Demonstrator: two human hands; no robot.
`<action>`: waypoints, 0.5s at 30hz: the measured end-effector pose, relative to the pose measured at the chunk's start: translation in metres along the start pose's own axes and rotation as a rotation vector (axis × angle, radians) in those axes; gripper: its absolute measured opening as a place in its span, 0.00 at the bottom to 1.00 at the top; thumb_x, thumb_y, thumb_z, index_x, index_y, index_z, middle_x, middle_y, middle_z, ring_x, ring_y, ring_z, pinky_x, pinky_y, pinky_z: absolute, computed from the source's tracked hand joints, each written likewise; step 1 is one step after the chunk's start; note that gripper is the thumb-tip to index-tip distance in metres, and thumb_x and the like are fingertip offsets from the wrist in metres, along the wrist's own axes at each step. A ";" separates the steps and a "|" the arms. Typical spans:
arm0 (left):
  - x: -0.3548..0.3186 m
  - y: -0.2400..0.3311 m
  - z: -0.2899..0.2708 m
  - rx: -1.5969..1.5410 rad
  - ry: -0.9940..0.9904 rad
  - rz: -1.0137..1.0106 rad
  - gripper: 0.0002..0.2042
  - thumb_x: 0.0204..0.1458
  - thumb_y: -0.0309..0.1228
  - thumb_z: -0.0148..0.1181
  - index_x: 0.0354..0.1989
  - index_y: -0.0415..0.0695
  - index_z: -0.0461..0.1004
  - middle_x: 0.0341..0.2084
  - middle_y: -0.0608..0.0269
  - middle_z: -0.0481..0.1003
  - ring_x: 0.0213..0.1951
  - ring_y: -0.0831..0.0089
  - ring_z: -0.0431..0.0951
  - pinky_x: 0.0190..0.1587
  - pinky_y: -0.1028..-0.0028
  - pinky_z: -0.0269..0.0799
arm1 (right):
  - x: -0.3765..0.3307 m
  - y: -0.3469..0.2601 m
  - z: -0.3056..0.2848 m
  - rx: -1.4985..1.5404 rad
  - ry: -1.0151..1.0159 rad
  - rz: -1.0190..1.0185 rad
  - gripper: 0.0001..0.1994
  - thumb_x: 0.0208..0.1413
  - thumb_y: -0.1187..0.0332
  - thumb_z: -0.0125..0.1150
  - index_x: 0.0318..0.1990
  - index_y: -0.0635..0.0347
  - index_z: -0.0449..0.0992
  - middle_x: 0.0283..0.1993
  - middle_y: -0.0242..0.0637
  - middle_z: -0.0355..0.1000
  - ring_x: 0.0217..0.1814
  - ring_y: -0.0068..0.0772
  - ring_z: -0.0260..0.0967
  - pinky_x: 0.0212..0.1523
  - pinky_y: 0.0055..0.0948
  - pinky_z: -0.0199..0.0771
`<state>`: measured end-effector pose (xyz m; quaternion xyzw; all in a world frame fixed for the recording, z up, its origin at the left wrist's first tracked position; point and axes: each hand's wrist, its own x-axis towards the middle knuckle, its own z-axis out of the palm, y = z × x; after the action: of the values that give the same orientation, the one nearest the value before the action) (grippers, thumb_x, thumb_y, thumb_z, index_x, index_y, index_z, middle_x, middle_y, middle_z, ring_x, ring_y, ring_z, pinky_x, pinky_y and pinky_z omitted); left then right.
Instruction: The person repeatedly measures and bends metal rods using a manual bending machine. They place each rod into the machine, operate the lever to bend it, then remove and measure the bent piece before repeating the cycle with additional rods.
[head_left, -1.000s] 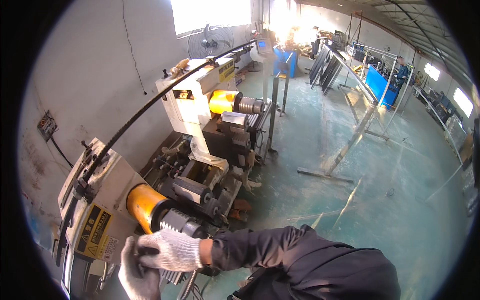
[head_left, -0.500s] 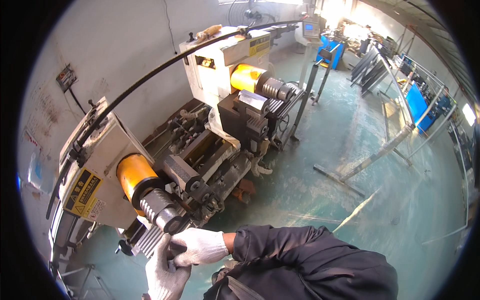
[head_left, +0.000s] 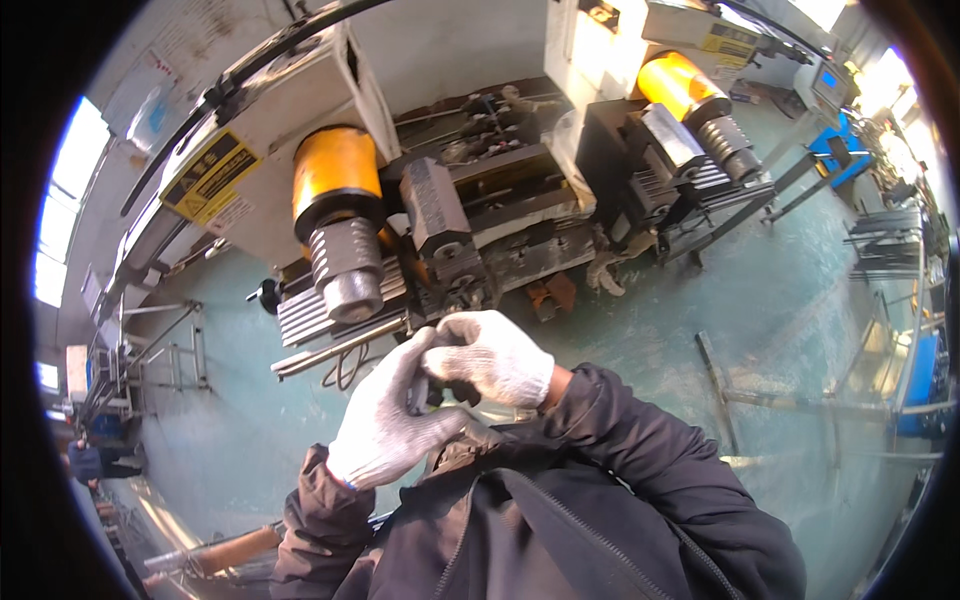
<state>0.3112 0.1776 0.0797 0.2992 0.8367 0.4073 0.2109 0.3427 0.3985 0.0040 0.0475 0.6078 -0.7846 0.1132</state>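
Note:
My left hand (head_left: 388, 425), in a white knit glove, is closed around a small dark metal part (head_left: 437, 392) in front of my chest. My right hand (head_left: 497, 358), gloved alike, closes over the same part from the right. The fingers cover most of it, so its exact shape is hidden. Just beyond my hands is a machine with an orange cylinder (head_left: 337, 178), from which a ribbed steel spindle (head_left: 345, 262) points toward me. To its right sits a dark angular metal block (head_left: 435, 210). Neither hand visibly touches the machine.
A ridged metal bed (head_left: 340, 305) and a round bar (head_left: 335, 352) jut out below the spindle. A second machine with an orange cylinder (head_left: 682, 85) stands at the far right. Metal frames stand on the green floor (head_left: 630, 350) at both sides.
The view has swung left, and the machines appear farther up and right. Both hands, still together on the part, now appear nearer my chest, with my left sleeve in view.

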 end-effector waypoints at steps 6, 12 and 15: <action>0.003 -0.010 0.028 -0.285 0.062 -0.103 0.46 0.57 0.28 0.89 0.82 0.30 0.69 0.69 0.47 0.81 0.68 0.65 0.83 0.72 0.64 0.81 | -0.010 -0.005 -0.008 -0.021 -0.075 0.137 0.18 0.72 0.60 0.82 0.54 0.67 0.85 0.45 0.33 0.86 0.47 0.23 0.80 0.50 0.31 0.84; -0.006 -0.024 0.024 -0.165 0.009 -0.056 0.49 0.58 0.26 0.88 0.85 0.29 0.64 0.70 0.45 0.81 0.69 0.64 0.83 0.73 0.62 0.81 | -0.010 -0.002 -0.005 -0.110 -0.180 0.072 0.19 0.72 0.63 0.84 0.56 0.66 0.82 0.50 0.33 0.84 0.52 0.22 0.79 0.56 0.31 0.84; -0.003 -0.024 0.017 -0.180 -0.013 -0.105 0.50 0.57 0.30 0.90 0.85 0.30 0.65 0.70 0.45 0.82 0.68 0.62 0.85 0.72 0.61 0.83 | -0.006 0.003 0.006 -0.116 -0.105 0.074 0.16 0.73 0.64 0.82 0.53 0.65 0.81 0.47 0.32 0.83 0.49 0.23 0.80 0.50 0.31 0.84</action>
<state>0.3155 0.1732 0.0514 0.2373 0.8099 0.4672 0.2635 0.3498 0.3924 0.0036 0.0221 0.6431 -0.7448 0.1765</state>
